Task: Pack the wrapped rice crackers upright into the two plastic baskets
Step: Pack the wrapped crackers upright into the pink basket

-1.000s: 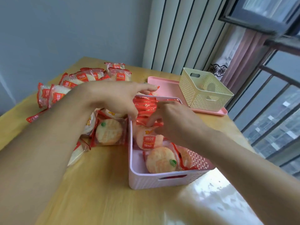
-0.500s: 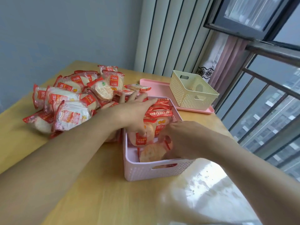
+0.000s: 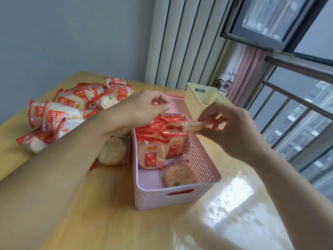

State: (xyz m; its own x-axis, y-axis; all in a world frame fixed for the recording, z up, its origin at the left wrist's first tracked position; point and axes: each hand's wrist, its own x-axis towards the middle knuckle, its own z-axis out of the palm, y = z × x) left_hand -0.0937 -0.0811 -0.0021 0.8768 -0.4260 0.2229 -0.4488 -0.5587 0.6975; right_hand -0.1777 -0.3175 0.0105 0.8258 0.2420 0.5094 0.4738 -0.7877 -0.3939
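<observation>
The right hand (image 3: pixel 232 127) pinches a cracker pack (image 3: pixel 201 125) edge-on above the pink basket (image 3: pixel 173 199) on the bench (image 3: pixel 90 213). Upright packs (image 3: pixel 153 154) fill the basket's far end; one (image 3: pixel 177 175) lies flat near the front. The left hand (image 3: pixel 142 107), fingers loosely curled, hovers beside the loose pile (image 3: pixel 59 114). The yellow basket (image 3: pixel 194 103) stands behind.

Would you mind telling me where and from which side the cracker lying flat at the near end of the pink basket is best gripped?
Come from straight above: the flat cracker lies face up on the floor of the pink basket, with walls close at its near and right sides. Probably pinch its far-left edge, where the bare floor leaves fingers room, then tip it upright against the standing row.
</observation>
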